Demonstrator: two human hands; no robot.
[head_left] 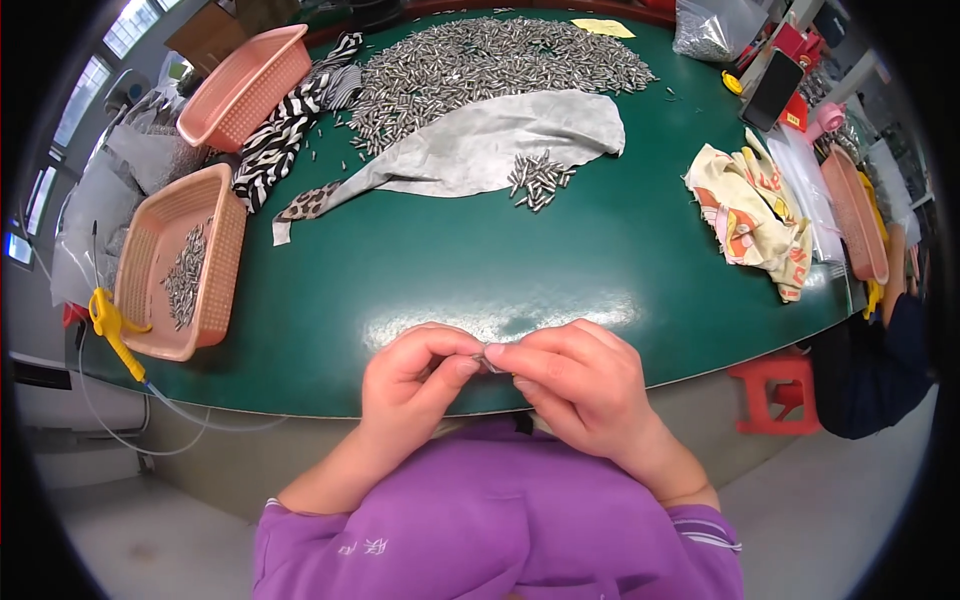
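Observation:
Above the table's front edge, my left hand point(415, 385) and my right hand point(585, 385) meet at the fingertips. Both are closed in a pinch around a small silvery metal pin point(485, 362), mostly covered by the fingers. Farther off, a little group of similar metal pins point(540, 182) lies on the near edge of a grey cloth point(460, 150). Behind that cloth spreads a big heap of the same pins point(480, 60).
On the left, a pink basket point(227, 262) holds some pins, beside a yellow air gun point(112, 330) with a hose. Another pink basket point(250, 85) and a zebra-striped cloth point(270, 155) are behind. A patterned cloth point(745, 205) and phone point(775, 90) lie right; a person sits beyond.

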